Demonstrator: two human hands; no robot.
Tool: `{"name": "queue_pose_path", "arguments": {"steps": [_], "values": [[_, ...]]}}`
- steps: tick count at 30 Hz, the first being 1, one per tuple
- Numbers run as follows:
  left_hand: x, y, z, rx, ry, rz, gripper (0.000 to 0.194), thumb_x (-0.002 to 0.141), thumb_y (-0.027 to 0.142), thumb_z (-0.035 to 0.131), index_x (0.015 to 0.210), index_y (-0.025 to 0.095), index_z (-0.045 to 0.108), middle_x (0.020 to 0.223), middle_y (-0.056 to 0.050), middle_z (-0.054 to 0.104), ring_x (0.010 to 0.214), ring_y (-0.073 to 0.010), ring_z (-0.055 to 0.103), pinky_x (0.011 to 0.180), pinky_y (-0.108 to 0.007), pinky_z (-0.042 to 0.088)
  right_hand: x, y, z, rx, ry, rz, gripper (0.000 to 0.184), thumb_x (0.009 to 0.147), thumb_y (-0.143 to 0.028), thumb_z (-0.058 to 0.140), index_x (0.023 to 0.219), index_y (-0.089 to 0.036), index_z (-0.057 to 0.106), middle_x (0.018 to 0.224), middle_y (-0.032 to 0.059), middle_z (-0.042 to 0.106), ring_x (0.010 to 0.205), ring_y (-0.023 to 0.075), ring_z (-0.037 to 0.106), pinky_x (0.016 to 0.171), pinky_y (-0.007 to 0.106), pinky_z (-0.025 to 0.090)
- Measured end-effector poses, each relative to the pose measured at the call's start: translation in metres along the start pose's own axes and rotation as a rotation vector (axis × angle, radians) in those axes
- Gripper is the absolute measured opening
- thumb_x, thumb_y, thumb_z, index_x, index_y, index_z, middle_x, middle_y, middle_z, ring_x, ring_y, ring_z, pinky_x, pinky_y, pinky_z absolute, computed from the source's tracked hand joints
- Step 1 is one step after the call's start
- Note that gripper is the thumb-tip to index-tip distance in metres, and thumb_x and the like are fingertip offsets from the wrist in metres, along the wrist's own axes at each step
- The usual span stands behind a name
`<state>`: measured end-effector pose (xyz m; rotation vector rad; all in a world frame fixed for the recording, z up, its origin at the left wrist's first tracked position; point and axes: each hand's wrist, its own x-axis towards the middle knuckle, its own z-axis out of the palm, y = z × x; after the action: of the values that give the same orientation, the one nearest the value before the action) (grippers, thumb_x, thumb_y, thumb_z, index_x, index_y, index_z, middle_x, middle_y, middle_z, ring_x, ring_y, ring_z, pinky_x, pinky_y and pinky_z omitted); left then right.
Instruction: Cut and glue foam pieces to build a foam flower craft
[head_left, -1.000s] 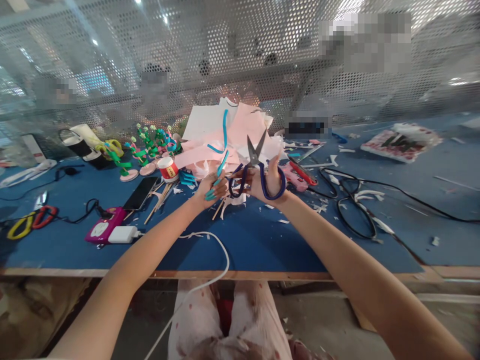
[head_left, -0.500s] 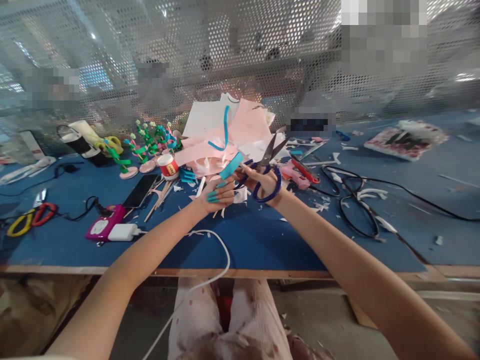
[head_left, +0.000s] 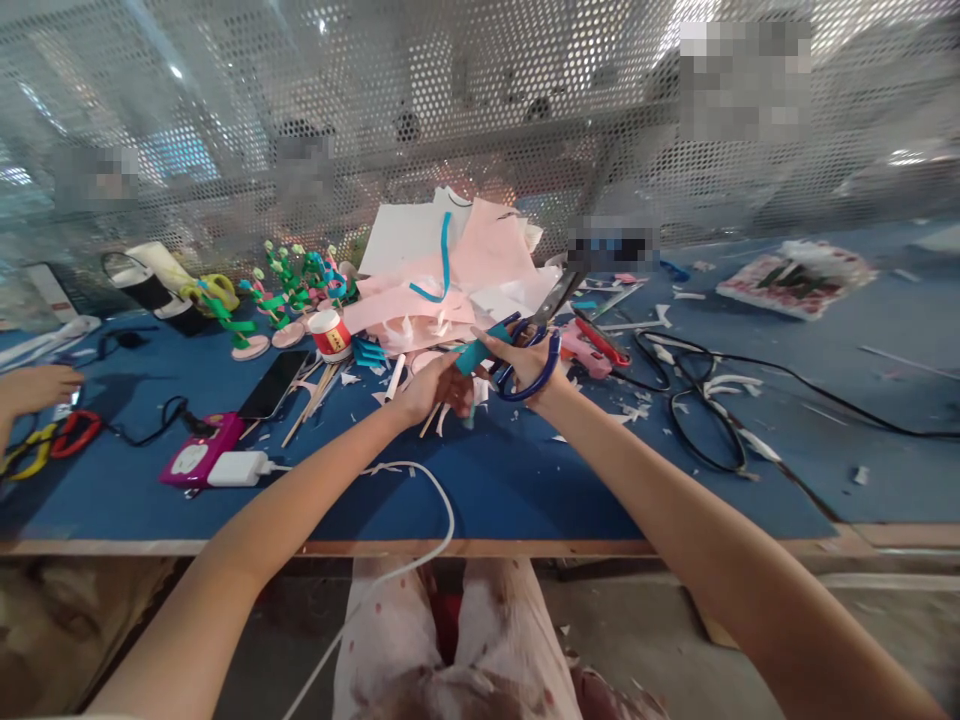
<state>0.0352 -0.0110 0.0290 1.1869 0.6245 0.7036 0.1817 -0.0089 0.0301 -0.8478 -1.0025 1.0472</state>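
Note:
A teal strip point(head_left: 474, 354), apparently paper or foam, spans the gap between my two hands. My left hand point(head_left: 435, 390) pinches its lower left end, with the other fingers curled below and partly hidden. My right hand point(head_left: 531, 368) has its thumb and fingertips against the strip's other end. That same hand holds blue-handled scissors point(head_left: 556, 300), their loops hanging around the hand. The dark blades point up and away, close together. Behind my hands lies a pile of pink sheets point(head_left: 491, 245) and white sheets, with a curled blue strip point(head_left: 446, 255) on top.
On the left stand a red-and-white tub point(head_left: 331, 337), green craft plants point(head_left: 281, 290), a phone point(head_left: 276, 385) and a magenta power socket point(head_left: 201, 450). A co-worker's hand point(head_left: 37, 388) is by red-and-yellow-handled scissors point(head_left: 75, 433). A pink glue gun point(head_left: 589, 350) and black cable point(head_left: 712, 465) lie right.
My left hand has rolled over, its fingers now turned downward. The scissor blades have come from spread to nearly together. A co-worker's hand has entered at the far left.

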Motion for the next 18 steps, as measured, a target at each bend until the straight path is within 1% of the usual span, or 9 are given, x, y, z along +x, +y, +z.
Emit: {"name": "queue_pose_path", "arguments": {"steps": [2,3,5,7,8,11,13,15,18], "values": [[0.002,-0.005,-0.002,0.138,0.08,0.152,0.05,0.082,0.058,0.039,0.077,0.013,0.061,0.058,-0.004,0.063,0.047,-0.0139,0.06,0.046,-0.024,0.05,0.0,-0.001,0.001,0.022,0.069,0.012,0.039,0.043,-0.037,0.083,0.056,-0.019,0.051,0.055,-0.0049,0.058,0.054,0.0123,0.057,0.06,0.032,0.052],[0.002,-0.007,-0.003,0.216,0.134,0.21,0.048,0.078,0.059,0.046,0.08,0.013,0.061,0.062,-0.005,0.065,0.05,-0.0144,0.062,0.049,-0.025,0.051,-0.001,-0.002,0.001,0.026,0.092,0.02,0.039,0.042,-0.037,0.083,0.056,-0.019,0.052,0.055,-0.0046,0.058,0.053,0.0127,0.057,0.059,0.032,0.052],[0.002,-0.011,-0.002,0.399,0.255,0.301,0.041,0.072,0.054,0.058,0.079,0.013,0.062,0.064,-0.004,0.066,0.052,-0.0142,0.062,0.051,-0.025,0.051,-0.001,-0.002,0.002,-0.012,0.097,0.038,0.038,0.041,-0.036,0.083,0.056,-0.018,0.053,0.055,-0.0041,0.059,0.052,0.0128,0.056,0.058,0.033,0.052],[0.002,-0.012,-0.001,0.559,0.35,0.385,0.032,0.073,0.045,0.062,0.075,0.013,0.062,0.061,-0.003,0.064,0.054,-0.0139,0.062,0.053,-0.024,0.051,-0.002,-0.002,0.003,-0.048,0.098,0.04,0.037,0.04,-0.035,0.083,0.055,-0.018,0.053,0.054,-0.0037,0.059,0.05,0.0118,0.055,0.058,0.032,0.052],[0.002,-0.013,0.0,0.606,0.376,0.426,0.028,0.074,0.041,0.061,0.074,0.013,0.062,0.062,-0.003,0.064,0.055,-0.0139,0.062,0.054,-0.024,0.051,-0.002,-0.002,0.003,-0.055,0.097,0.039,0.037,0.039,-0.034,0.083,0.054,-0.017,0.053,0.054,-0.0037,0.058,0.05,0.0114,0.055,0.058,0.032,0.052],[0.001,-0.012,0.0,0.596,0.428,0.52,0.02,0.076,0.033,0.06,0.083,0.014,0.064,0.074,-0.003,0.068,0.06,-0.0134,0.063,0.057,-0.025,0.052,-0.001,-0.001,0.002,-0.036,0.081,0.06,0.038,0.039,-0.033,0.084,0.053,-0.017,0.052,0.053,-0.0042,0.057,0.048,0.0115,0.055,0.057,0.032,0.053],[0.002,-0.011,0.0,0.549,0.446,0.536,0.019,0.074,0.03,0.061,0.084,0.015,0.065,0.078,-0.003,0.069,0.063,-0.013,0.063,0.059,-0.024,0.052,-0.001,-0.001,0.002,-0.038,0.093,0.089,0.039,0.037,-0.033,0.084,0.052,-0.018,0.051,0.052,-0.0047,0.056,0.047,0.0117,0.055,0.054,0.032,0.053],[0.002,-0.01,0.001,0.504,0.441,0.515,0.017,0.072,0.029,0.063,0.08,0.014,0.065,0.072,-0.002,0.068,0.061,-0.0127,0.063,0.06,-0.025,0.052,0.0,-0.001,0.002,-0.049,0.107,0.113,0.041,0.035,-0.032,0.085,0.051,-0.018,0.05,0.05,-0.0052,0.055,0.046,0.0119,0.054,0.052,0.032,0.054],[0.002,-0.008,0.001,0.419,0.436,0.462,0.016,0.07,0.029,0.065,0.077,0.014,0.065,0.063,-0.001,0.066,0.057,-0.0125,0.062,0.058,-0.025,0.052,0.001,-0.001,0.002,-0.02,0.1,0.14,0.041,0.035,-0.031,0.085,0.053,-0.018,0.051,0.051,-0.0052,0.056,0.048,0.0134,0.057,0.054,0.034,0.056]]}}
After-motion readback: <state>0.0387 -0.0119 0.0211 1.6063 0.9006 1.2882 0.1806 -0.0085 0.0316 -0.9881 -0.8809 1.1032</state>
